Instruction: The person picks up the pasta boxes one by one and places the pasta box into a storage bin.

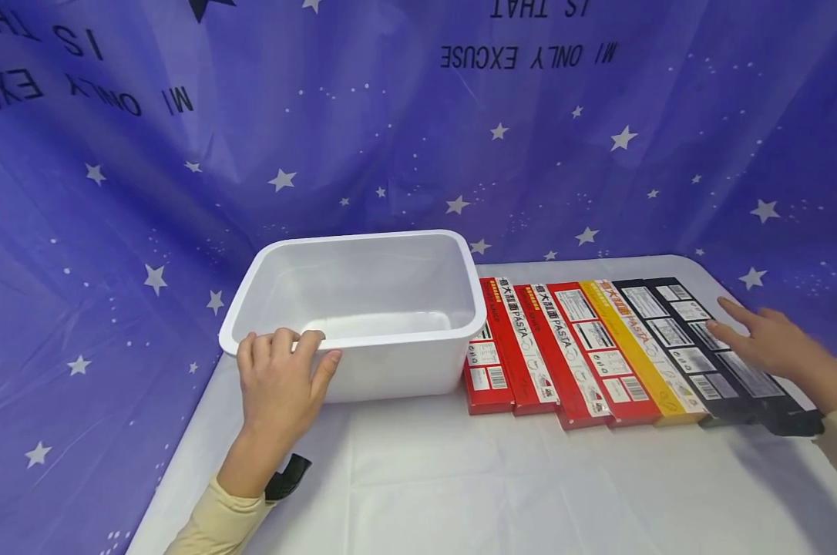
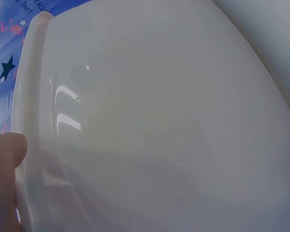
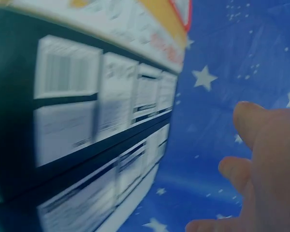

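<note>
A white plastic bin stands on the table at the centre left. My left hand grips its near rim at the left corner, fingers hooked over the edge and the thumb along the outside wall. The left wrist view is mostly filled by the bin's wall, with one digit at the rim. My right hand hovers with spread fingers by the rightmost black pasta box, holding nothing. In the right wrist view its fingers stand apart from the blurred black boxes.
Left of the black boxes, a yellow pasta box and several red pasta boxes lie in a slanting row beside the bin. A white cloth covers the table. Behind hangs a purple-blue curtain with stars and lettering.
</note>
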`<state>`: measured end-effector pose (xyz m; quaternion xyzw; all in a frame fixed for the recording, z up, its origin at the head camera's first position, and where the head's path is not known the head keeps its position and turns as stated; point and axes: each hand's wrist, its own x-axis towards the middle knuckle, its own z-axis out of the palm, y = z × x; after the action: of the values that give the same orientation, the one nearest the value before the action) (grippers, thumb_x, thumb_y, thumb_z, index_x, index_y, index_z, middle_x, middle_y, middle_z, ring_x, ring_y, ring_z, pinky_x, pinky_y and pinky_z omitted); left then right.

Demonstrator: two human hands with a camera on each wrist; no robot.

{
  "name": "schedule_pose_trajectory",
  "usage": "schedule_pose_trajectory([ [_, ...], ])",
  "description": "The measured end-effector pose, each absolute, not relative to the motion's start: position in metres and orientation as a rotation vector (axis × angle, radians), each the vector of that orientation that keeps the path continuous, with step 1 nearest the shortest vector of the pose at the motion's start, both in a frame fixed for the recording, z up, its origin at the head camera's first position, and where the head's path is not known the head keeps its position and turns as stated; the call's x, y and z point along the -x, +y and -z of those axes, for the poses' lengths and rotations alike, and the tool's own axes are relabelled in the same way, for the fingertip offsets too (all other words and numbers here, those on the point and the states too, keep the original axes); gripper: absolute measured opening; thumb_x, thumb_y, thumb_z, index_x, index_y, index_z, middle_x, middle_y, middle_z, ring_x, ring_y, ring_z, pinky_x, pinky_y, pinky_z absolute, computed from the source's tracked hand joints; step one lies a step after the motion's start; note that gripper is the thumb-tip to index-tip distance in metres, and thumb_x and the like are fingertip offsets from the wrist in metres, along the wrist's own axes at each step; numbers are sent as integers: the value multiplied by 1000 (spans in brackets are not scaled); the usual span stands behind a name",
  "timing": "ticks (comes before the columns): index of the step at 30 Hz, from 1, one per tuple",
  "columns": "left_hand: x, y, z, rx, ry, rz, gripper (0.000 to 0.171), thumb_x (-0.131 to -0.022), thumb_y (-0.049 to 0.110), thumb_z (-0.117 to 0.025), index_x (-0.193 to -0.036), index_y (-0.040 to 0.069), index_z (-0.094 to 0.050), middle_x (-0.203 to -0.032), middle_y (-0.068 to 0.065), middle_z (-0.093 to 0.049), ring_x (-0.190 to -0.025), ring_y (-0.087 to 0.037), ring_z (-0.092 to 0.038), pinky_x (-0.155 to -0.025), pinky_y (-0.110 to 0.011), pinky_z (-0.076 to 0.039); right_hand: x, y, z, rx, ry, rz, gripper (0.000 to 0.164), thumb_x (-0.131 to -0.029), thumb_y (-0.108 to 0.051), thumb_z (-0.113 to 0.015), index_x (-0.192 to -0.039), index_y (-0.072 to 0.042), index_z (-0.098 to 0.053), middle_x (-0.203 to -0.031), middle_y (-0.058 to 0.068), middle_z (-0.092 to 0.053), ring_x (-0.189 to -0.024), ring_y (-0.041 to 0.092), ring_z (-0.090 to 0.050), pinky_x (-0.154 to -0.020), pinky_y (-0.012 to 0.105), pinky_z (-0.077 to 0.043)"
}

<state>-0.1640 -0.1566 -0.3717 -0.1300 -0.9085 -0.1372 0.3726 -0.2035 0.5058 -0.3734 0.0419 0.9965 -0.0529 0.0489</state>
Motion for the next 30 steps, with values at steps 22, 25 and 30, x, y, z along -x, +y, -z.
schedule_pose_trajectory([
  [22,165,-158,374,357,-2285,344,63,-104,60,-34,-107,6,-66,-92,-21,-60,-90,-46,-51,-102,-66,-30,176,536,451,-161,3013,260,76,-107,-52,-25,-153,7,-13,-125,60,-31,-112,78,-39,-87,80,-41],
  [25,165,-157,374,355,-2291,350,52,-101,53,-44,-108,6,-66,-92,-21,-60,-90,-46,-51,-103,-67,-30,175,537,455,-190,3017,244,76,-107,-53,-21,-155,5,-9,-125,59,-31,-111,79,-39,-84,80,-42],
  [30,165,-157,375,351,-2286,357,48,-100,51,-48,-107,6,-66,-92,-21,-60,-91,-46,-52,-104,-67,-30,176,539,457,-196,3050,254,75,-107,-53,-23,-156,2,-9,-124,57,-32,-109,79,-40,-79,79,-44],
])
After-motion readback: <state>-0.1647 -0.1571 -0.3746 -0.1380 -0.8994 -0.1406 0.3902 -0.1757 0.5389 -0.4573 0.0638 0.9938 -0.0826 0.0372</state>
